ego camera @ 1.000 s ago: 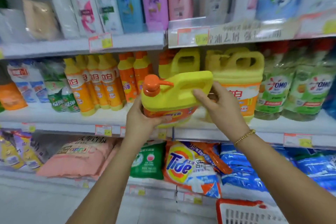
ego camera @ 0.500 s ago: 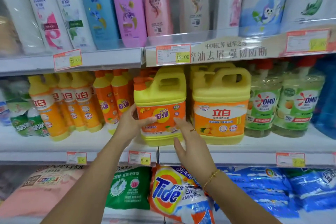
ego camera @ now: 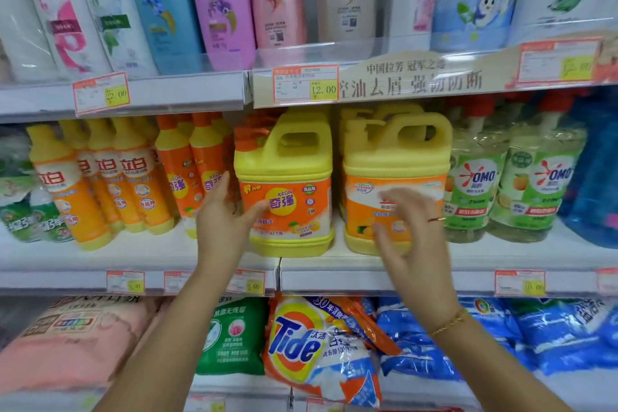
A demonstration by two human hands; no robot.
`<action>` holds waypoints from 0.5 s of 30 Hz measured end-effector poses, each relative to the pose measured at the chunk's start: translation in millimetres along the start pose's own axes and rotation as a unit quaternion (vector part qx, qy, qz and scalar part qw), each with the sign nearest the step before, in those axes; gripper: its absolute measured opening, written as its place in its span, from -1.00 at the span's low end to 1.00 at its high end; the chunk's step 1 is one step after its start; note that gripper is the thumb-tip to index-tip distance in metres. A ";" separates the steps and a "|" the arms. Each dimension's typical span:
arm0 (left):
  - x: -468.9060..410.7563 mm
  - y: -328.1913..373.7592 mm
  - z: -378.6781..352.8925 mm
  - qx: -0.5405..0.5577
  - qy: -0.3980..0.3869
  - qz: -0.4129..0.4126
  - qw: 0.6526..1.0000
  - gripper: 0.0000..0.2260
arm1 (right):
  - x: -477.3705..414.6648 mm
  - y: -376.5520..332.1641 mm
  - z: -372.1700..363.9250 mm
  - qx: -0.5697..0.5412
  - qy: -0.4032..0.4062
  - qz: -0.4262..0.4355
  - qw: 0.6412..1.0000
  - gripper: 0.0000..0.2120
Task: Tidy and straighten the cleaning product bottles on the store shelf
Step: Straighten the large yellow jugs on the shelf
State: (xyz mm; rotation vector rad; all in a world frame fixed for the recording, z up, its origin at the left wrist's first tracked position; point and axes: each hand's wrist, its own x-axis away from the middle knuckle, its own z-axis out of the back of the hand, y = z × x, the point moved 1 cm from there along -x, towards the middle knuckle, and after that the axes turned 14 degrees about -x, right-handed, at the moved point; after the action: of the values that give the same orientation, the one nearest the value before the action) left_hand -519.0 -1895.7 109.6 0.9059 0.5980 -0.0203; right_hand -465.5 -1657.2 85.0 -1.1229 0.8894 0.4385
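A yellow handled jug with an orange KEON label (ego camera: pixel 287 177) stands upright at the front of the middle shelf (ego camera: pixel 468 264). My left hand (ego camera: pixel 220 221) lies against its left side, fingers spread upward and thumb touching the label's lower corner. A second yellow jug (ego camera: pixel 398 157) stands just to its right, a narrow gap between them. My right hand (ego camera: pixel 408 231) hovers blurred in front of that second jug, fingers apart and holding nothing. More jugs stand behind both.
Slim yellow-orange bottles (ego camera: pixel 67 191) crowd the shelf to the left, and green OMO pump bottles (ego camera: pixel 475 184) stand to the right. Shampoo bottles (ego camera: pixel 217 3) fill the top shelf. Below lie a Tide bag (ego camera: pixel 301 344), a green bag (ego camera: pixel 230 334) and blue bags (ego camera: pixel 551 334).
The tilted KEON jug held in both hands was set upright on the shelf. My right hand has left it and moved right, in front of the second jug.
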 end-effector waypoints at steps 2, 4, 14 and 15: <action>25.9 28.8 -1.0 -0.013 0.116 -0.068 0.991 -0.57 | -24.3 -3.0 32.6 0.019 0.088 -0.007 0.996 -0.57; 43.4 56.8 -20.3 0.041 0.061 -0.097 0.993 -0.67 | -54.9 -8.0 52.2 0.048 0.095 -0.074 0.992 -0.41; 71.9 78.6 -122.2 0.120 -0.138 0.058 0.981 -0.25 | -93.8 -4.3 68.4 -0.309 -0.041 -0.284 0.907 -0.87; 75.0 80.7 -120.1 0.136 -0.131 0.060 0.980 -0.25 | -84.4 -7.1 68.3 -0.337 -0.051 -0.270 0.900 -0.90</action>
State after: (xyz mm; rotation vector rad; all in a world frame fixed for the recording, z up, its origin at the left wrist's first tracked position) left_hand -492.6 -1738.6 75.5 1.1817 0.2978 -0.1139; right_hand -484.0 -1587.8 166.7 -1.8973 0.2869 0.3389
